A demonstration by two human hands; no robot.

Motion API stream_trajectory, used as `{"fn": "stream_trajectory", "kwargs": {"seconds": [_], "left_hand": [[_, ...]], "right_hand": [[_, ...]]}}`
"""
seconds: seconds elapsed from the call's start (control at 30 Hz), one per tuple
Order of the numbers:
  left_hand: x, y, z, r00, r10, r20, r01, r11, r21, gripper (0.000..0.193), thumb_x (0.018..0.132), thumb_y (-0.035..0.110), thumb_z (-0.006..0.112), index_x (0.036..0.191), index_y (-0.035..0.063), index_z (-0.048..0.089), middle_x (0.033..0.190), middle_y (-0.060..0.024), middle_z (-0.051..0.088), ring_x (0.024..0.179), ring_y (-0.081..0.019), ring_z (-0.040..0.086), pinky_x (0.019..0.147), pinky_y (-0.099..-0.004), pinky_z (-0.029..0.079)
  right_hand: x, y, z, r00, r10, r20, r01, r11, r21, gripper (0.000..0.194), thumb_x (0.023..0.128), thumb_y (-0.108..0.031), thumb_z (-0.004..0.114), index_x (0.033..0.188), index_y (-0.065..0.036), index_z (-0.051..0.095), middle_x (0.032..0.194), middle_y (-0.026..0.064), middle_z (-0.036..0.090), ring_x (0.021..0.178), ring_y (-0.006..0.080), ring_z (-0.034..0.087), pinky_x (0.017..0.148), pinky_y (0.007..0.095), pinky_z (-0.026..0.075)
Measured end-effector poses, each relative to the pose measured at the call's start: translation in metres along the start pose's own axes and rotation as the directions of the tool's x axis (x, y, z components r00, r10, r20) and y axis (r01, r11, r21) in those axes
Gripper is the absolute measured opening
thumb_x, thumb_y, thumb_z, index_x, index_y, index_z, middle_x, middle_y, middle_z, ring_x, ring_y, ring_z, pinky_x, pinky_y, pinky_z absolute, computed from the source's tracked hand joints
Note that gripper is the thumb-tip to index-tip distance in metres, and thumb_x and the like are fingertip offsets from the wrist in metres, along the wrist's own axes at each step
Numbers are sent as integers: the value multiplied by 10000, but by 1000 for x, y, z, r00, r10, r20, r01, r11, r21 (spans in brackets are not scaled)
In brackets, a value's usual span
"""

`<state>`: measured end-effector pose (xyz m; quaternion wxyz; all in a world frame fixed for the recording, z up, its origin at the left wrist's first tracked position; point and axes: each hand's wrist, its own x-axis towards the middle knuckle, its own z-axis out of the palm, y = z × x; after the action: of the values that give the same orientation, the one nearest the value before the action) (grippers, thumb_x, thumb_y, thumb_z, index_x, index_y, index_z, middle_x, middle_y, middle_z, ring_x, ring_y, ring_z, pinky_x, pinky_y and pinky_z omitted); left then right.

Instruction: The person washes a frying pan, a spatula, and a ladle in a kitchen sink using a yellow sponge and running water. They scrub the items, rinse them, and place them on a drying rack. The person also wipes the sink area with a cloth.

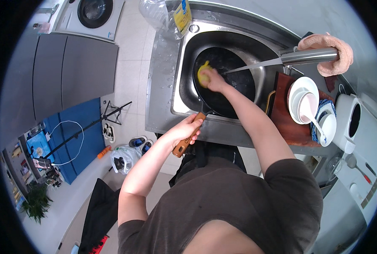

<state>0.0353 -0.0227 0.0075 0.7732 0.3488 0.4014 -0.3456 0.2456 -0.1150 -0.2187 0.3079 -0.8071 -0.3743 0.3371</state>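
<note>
A large dark frying pan (239, 92) lies in the stainless steel sink (185, 41), its wooden handle (182, 146) sticking out over the near rim. Around that handle my left hand (188, 128) is closed. My right hand (214, 81) presses a yellow sponge or scouring pad (203, 76) against the left part of the pan's inside; the hand is slightly blurred. Water streams from the metal faucet (309, 57) into the pan, to the right of my right hand. A peach-coloured cloth (344, 62) is draped around the faucet.
Stacked white bowls (294, 103) with a spoon stand on a reddish-brown board (279, 130) right of the sink. Beside them are blue-patterned dishes (326, 109) and a white appliance (348, 123). A clear plastic package (172, 19) sits at the sink's upper left corner.
</note>
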Motion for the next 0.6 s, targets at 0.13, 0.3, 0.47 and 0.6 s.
{"fn": "stream_trajectory", "kwargs": {"seconds": [0.13, 0.3, 0.47, 0.6], "left_hand": [[1, -1, -2, 1000, -18, 21, 19, 1000, -14, 361, 1035, 268, 489, 1340, 115, 371, 726, -15, 489, 501, -79, 456, 421, -222, 404], [3, -1, -4, 999, -18, 41, 19, 1000, -12, 369, 1038, 271, 483, 1352, 120, 361, 724, -15, 485, 502, -77, 454, 423, -221, 405], [6, -1, -3, 999, -17, 30, 17, 1000, -2, 389, 1040, 269, 486, 1371, 112, 356, 742, -19, 482, 512, -81, 449, 432, -223, 407], [5, 0, -1, 1000, -12, 23, 13, 1000, -25, 320, 1033, 266, 493, 1302, 118, 400, 744, -18, 481, 513, -86, 455, 429, -227, 404]], "right_hand": [[-39, 18, -28, 479, 209, 853, -568, 815, 119, 484, 814, -137, 737, 1258, -138, 544, 1057, 156, 624, 927, 288, 609, 829, 415, 524], [-7, 89, -59, 937, 348, -34, -254, 611, -750, 547, 773, -106, 753, 1261, -87, 507, 1250, 229, 523, 1182, 389, 516, 990, 432, 451], [75, 36, -27, 883, 108, -457, -67, 992, 106, 477, 843, -197, 705, 1238, -87, 461, 1232, 207, 477, 1175, 370, 484, 957, 424, 436], [29, -18, 0, 977, -103, 189, -88, 610, 787, 336, 891, -163, 650, 1187, -111, 499, 1074, 51, 566, 947, 176, 565, 782, 308, 465]]}}
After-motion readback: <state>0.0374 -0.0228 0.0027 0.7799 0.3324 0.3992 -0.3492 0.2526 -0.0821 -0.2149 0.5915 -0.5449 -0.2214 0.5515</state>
